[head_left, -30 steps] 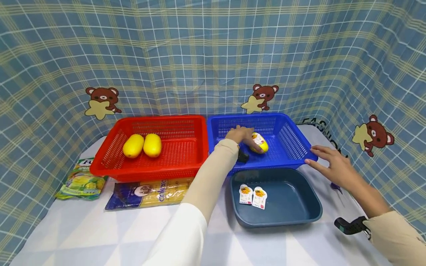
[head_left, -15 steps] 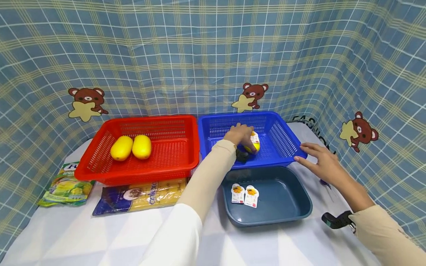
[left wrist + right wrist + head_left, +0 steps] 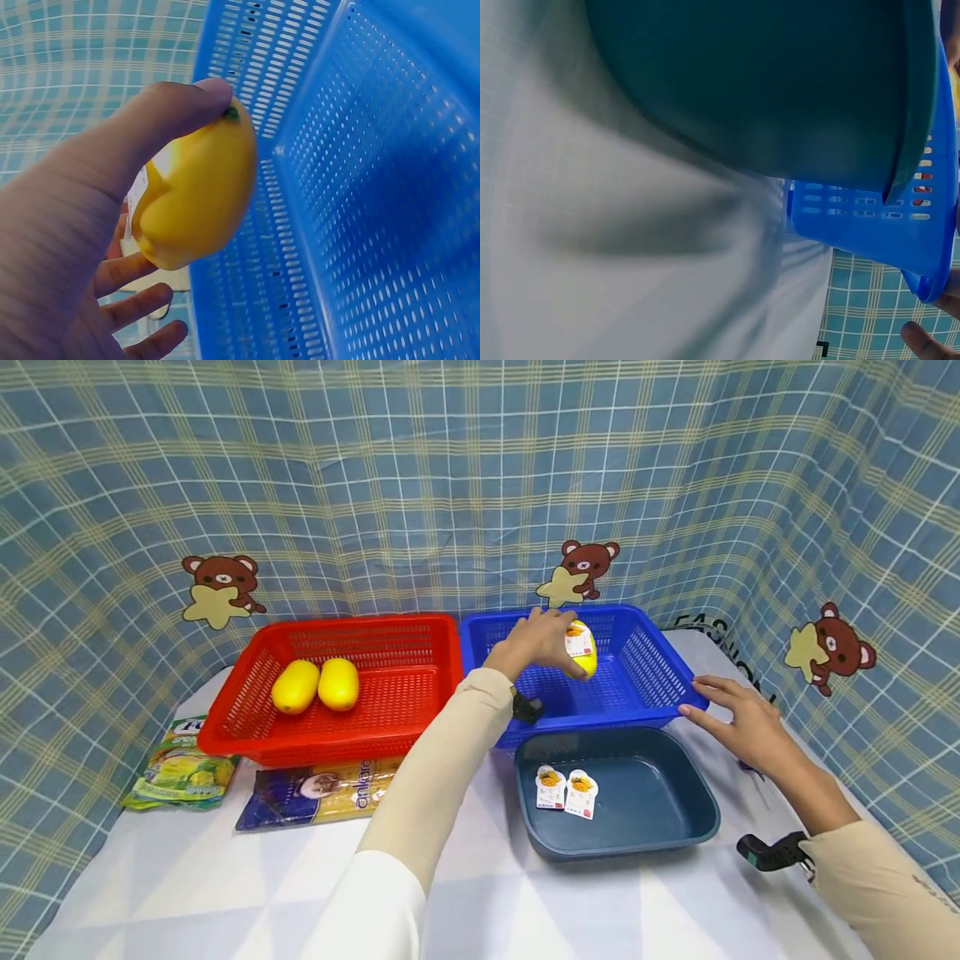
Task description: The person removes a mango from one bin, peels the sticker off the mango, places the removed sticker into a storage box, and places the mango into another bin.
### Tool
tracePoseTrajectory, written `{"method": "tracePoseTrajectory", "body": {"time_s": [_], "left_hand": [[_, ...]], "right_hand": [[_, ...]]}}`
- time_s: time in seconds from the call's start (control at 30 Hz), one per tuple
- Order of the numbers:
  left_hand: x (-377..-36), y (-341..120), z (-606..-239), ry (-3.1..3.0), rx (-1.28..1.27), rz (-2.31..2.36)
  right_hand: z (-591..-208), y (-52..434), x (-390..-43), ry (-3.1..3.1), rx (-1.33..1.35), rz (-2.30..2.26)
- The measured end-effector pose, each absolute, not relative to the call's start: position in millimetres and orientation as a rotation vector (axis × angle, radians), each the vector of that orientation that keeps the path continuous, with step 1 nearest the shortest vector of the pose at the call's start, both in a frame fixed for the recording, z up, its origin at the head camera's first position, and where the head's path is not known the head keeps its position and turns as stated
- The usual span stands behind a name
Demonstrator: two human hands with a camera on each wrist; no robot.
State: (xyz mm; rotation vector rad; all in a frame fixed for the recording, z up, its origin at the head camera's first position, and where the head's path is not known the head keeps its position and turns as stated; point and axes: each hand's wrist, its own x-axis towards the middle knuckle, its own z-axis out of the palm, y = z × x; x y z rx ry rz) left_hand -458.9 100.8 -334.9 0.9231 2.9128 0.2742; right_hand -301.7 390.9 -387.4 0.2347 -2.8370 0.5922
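Observation:
In the head view, my left hand (image 3: 536, 639) holds a yellow mango (image 3: 590, 662) with a white picture label, raised inside the blue basket (image 3: 626, 677). The left wrist view shows the thumb pressed near the green stem spot of the mango (image 3: 206, 184), with the other fingers partly hidden behind it. My right hand (image 3: 742, 722) is at the front right corner of that basket, its fingers extended and touching the rim. Two similar labels (image 3: 550, 787) lie in the dark blue-green tub (image 3: 660, 802) in front.
To the left, a red basket (image 3: 397, 693) holds two more mangoes (image 3: 337, 683). A pasta packet (image 3: 300, 797) lies before it, with a green packet (image 3: 183, 767) farther left. A black strap (image 3: 772, 852) hangs by the right sleeve. Checked cloth surrounds the table.
The left hand has raised the mango off the blue basket's floor. The right hand has stayed at the basket's corner. The whole view has shifted slightly.

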Motion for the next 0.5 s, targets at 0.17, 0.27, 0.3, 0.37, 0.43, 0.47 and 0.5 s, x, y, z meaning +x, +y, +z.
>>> {"method": "tracePoseTrajectory", "body": {"time_s": [0.17,0.27,0.3,0.37,0.43,0.47,0.5], "left_hand": [[-447,84,-328,2.921,0.921,0.331],[-441,75,-325,2.935,0.921,0.360],[-439,71,-324,2.938,0.919,0.370],[-436,65,-323,2.944,0.916,0.374],[-432,60,-323,2.944,0.920,0.375],[-430,57,-324,2.942,0.929,0.379],[-428,55,-324,2.940,0.938,0.380]], "right_hand": [[-383,394,-303,-2.856,0.228,0.599],[-382,395,-305,-2.859,0.225,0.598],[-382,395,-306,-2.863,0.221,0.595],[-383,395,-307,-2.870,0.213,0.594],[-385,393,-306,-2.879,0.207,0.606],[-386,393,-306,-2.883,0.202,0.610],[-387,392,-305,-2.886,0.198,0.616]]}}
